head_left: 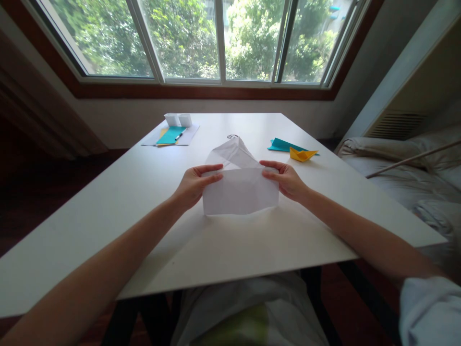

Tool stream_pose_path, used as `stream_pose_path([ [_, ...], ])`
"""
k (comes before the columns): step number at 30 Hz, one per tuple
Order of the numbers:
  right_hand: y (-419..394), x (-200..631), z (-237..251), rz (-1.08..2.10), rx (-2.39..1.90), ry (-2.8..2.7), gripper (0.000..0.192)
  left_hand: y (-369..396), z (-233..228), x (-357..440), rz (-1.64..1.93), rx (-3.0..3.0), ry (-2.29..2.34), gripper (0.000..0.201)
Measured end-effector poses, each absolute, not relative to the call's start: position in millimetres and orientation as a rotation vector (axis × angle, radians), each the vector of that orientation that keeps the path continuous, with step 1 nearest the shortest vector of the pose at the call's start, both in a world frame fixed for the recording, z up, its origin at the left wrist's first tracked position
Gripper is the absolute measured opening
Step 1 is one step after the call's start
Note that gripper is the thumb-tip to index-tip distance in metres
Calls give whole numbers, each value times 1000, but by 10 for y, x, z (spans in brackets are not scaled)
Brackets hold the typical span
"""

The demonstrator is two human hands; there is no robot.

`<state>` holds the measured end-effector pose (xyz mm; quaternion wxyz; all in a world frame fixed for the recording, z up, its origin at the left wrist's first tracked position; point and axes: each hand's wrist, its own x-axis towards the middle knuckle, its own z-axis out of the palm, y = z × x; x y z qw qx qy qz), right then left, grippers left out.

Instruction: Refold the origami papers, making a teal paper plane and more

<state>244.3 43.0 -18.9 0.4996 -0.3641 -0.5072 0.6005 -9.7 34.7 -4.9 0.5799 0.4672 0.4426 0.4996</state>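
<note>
A folded sheet of white paper [240,191] is held up over the near middle of the table. Its lower part is a wide flat band facing me, and behind it the upper part rises to a creased point. My left hand [197,181] pinches the left side of the band's top edge between thumb and fingers. On the opposite side, my right hand [284,179] grips the same edge in the same way. Beyond the paper's tip, a small dark looped thing [232,136] shows, too small to name.
The white table [144,202] reaches towards the window. At back left lie a teal sheet [169,135], a pen [180,135], more paper and two small white box shapes [178,120]. To the right are a yellow paper boat [302,154] and a folded teal paper piece [284,145].
</note>
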Motion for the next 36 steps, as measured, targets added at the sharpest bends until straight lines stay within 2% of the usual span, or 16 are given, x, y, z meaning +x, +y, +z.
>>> stream_pose_path([
  [6,425,2433,-203,1358,-904,-1291,36,348,-78,-79,1220,1139,1054,35],
  [10,432,2445,-222,1161,-936,-1446,32,346,-95,-74,1243,1193,1055,30],
  [14,457,2480,-243,814,-1003,-1637,27,340,-99,-68,1297,1231,1061,29],
  [19,420,2489,-206,218,-1089,-1759,16,335,-104,-46,1331,1254,1074,27],
  [22,386,2489,-164,-10,-1122,-1810,11,327,-101,-30,1333,1264,1090,28],
  [28,385,2468,-153,68,-1098,-2016,11,328,-128,-33,1319,1313,1095,28],
  [36,226,2321,-87,206,-1043,-1889,13,323,-117,-17,1423,1790,1369,25],
])
